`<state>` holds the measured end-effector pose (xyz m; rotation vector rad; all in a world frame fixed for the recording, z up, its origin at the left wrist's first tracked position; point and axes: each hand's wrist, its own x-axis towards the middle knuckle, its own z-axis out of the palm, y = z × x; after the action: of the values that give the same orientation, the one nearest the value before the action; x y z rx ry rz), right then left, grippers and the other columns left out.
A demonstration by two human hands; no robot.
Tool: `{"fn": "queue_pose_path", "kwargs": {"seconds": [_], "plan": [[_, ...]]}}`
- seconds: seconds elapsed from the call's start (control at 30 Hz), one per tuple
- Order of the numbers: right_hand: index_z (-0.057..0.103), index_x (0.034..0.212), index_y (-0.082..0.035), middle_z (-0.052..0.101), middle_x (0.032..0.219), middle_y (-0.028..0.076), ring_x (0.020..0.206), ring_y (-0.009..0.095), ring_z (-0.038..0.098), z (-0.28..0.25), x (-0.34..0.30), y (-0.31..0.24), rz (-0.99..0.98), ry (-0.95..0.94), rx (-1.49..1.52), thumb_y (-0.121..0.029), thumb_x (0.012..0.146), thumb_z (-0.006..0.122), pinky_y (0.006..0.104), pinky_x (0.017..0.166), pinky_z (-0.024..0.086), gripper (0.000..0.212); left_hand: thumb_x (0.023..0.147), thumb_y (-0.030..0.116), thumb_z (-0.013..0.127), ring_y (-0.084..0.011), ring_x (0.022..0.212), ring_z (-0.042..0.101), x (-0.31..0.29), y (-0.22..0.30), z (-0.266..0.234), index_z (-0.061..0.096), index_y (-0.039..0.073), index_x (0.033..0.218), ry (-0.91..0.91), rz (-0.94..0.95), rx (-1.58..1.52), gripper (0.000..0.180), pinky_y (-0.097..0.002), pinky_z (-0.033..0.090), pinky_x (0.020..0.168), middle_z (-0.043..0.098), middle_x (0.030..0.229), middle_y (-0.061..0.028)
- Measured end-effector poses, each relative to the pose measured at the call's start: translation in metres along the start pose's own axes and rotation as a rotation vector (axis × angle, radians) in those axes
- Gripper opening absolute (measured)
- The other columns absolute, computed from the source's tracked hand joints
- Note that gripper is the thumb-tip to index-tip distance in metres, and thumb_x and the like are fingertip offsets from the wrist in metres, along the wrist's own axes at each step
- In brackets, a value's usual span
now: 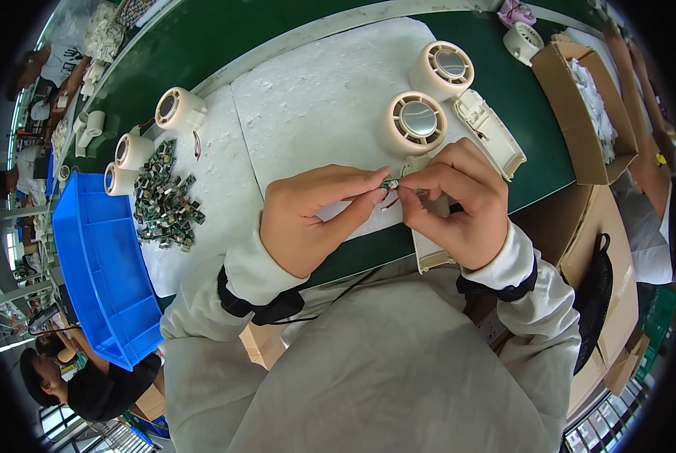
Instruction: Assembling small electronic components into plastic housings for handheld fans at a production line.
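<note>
Between thumb and forefinger, my left hand (pixel 304 215) pinches a small green circuit board (pixel 388 183). My right hand (pixel 462 204) is closed in a pinch at the board's right end; what its fingertips grip is too small to make out. A thin red wire (pixel 390 202) shows just below the fingertips. Partly under my right hand lies a cream plastic shell half (pixel 430 253). Another shell half (pixel 496 136) rests beyond that hand. Two round cream fan housings with silver centres, one nearer (pixel 417 121) and one farther (pixel 449 64), stand ahead of my hands.
White foam sheeting (pixel 307 90) covers much of the green table. At left are a pile of small circuit boards (pixel 164 200), several cream housings (pixel 178 109) and a blue divided bin (pixel 100 264). An open carton (pixel 579 113) stands at right. Other people work on both sides.
</note>
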<state>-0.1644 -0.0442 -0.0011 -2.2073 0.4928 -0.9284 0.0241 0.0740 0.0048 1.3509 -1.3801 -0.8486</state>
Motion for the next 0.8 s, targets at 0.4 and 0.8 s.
{"fn": "queue_pose_path", "kwargs": {"seconds": [0.4,0.8], "plan": [[0.073,0.088,0.000,0.053,0.073,0.003,0.065,0.012,0.051,0.012,-0.003,-0.022,0.180,0.116,0.058,0.003,0.075,0.077,0.0265,0.060,0.042,0.015,0.091,-0.013,0.064,-0.0184,0.092,0.071,0.000,0.006,0.008,0.069,-0.002,0.125,0.054,0.069,0.100,0.036,-0.0284,0.056,0.082,0.072,0.107,-0.0150],[0.074,0.094,0.002,0.057,0.080,0.005,0.066,0.012,0.053,0.004,-0.002,-0.015,0.086,0.067,0.008,0.001,0.079,0.079,0.0256,0.060,0.043,0.016,0.093,-0.008,0.065,-0.0172,0.092,0.072,0.005,-0.004,0.001,0.069,-0.002,0.124,0.082,0.057,-0.020,0.033,-0.0276,0.058,0.080,0.073,0.107,-0.0136]]}}
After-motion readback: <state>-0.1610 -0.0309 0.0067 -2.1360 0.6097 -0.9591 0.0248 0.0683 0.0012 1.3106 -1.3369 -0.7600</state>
